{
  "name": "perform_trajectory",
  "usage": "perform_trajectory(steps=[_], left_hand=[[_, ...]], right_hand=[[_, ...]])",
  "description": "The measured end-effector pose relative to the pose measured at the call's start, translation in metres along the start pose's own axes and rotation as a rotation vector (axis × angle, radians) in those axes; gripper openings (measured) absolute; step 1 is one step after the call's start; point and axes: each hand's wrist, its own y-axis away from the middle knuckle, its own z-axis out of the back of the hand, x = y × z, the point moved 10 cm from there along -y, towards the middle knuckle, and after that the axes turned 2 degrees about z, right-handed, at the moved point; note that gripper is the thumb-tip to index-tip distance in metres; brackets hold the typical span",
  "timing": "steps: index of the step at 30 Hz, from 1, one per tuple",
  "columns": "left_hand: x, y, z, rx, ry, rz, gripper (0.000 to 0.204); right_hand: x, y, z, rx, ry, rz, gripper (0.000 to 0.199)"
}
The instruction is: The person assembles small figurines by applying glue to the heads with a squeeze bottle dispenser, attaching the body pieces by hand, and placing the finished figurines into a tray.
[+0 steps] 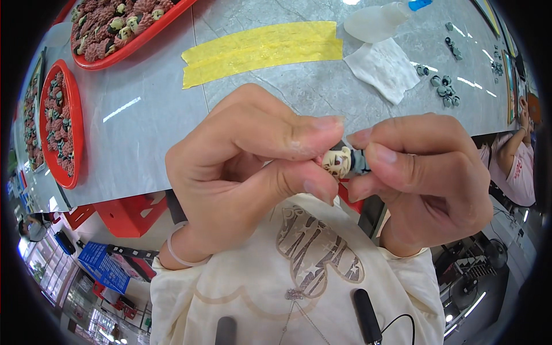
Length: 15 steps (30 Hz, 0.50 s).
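Close in front of my chest, both hands meet around a tiny toy figurine. Its pale head, with painted facial details and some dark and pink parts, sticks out between my fingertips. My left hand pinches the pink end of it between thumb and index finger. On the other side, my right hand grips the grey-green body piece with thumb and fingers. Head and body piece touch, but whether they are joined I cannot tell. Fingers hide the ends of both.
Small grey-green parts lie at the table's right, near a white cloth and a blue-capped bottle. Beyond my hands is a yellow strip. Red trays of small parts stand left. A person in pink sits at right.
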Motion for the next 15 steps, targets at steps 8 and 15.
perform_trajectory(steps=[8,15], left_hand=[[0.011,-0.008,0.001,-0.059,0.257,0.261,0.043],[-0.093,-0.010,0.129,-0.515,-0.502,-0.252,0.030]], right_hand=[[0.016,-0.005,-0.018,0.068,0.270,0.215,0.016],[0.024,0.000,0.006,-0.034,0.288,0.293,0.023]])
